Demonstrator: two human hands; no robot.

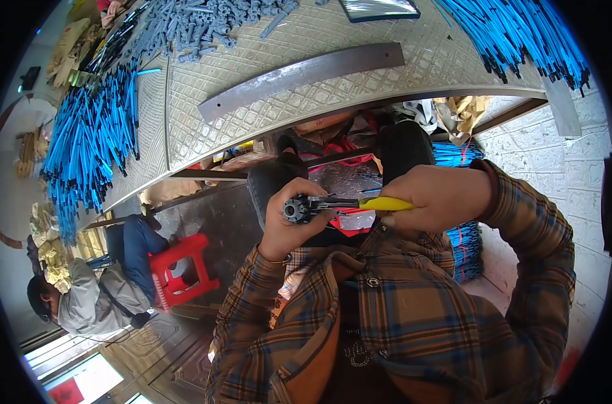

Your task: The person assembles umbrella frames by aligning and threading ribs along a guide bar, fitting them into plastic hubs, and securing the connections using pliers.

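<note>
Above my lap, my left hand (286, 225) is closed around a dark grey part with a round, holed end (296, 210) that faces up between thumb and fingers. My right hand (437, 196) grips a yellow-handled tool (387, 203). Its thin dark shaft reaches left to the grey part, and the two look to be touching. Exactly what the tool's tip does there is hidden by my left fingers. Similar small grey fittings (205, 27) lie heaped on the table at the far left.
A curved metal bar (306, 73) lies along the near side of the patterned table (252, 128). Bundles of blue rods (94, 138) overhang its left side, and more blue rods (521, 34) lie at right. A red stool (185, 269) and a seated co-worker (100, 296) are at left.
</note>
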